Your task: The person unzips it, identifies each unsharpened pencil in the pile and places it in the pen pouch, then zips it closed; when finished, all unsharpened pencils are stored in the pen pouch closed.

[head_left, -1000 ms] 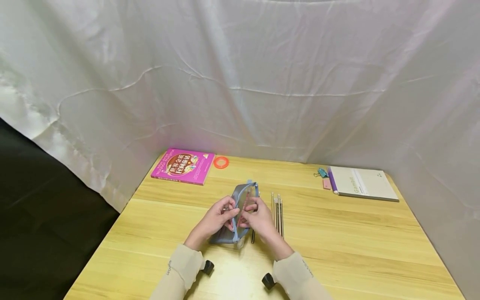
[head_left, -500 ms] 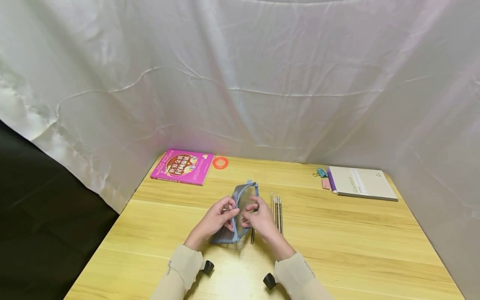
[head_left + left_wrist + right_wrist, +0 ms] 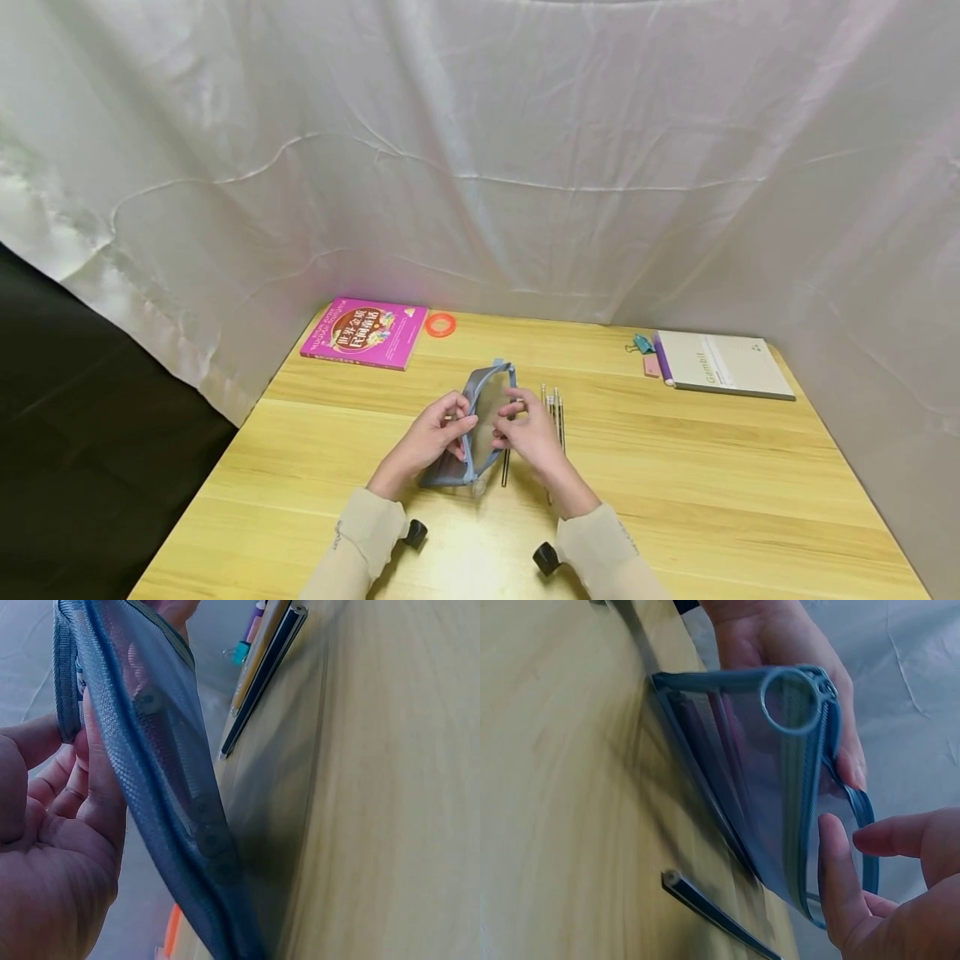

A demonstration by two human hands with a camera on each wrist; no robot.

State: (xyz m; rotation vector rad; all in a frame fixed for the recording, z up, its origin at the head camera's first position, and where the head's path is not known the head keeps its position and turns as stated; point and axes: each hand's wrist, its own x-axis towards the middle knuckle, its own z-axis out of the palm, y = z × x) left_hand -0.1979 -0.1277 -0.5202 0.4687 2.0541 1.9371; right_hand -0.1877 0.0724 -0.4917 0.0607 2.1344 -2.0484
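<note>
Mesh pouch (image 3: 483, 421) above wooden table (image 3: 675, 483)

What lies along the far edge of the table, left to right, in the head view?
Pink book → orange tape ring → teal binder clip → pink eraser → white notebook.

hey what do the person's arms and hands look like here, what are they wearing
Both hands, the left hand and the right hand, are bare. Long beige sleeves cover both arms to the wrists. A small black camera sits under each wrist.
</note>
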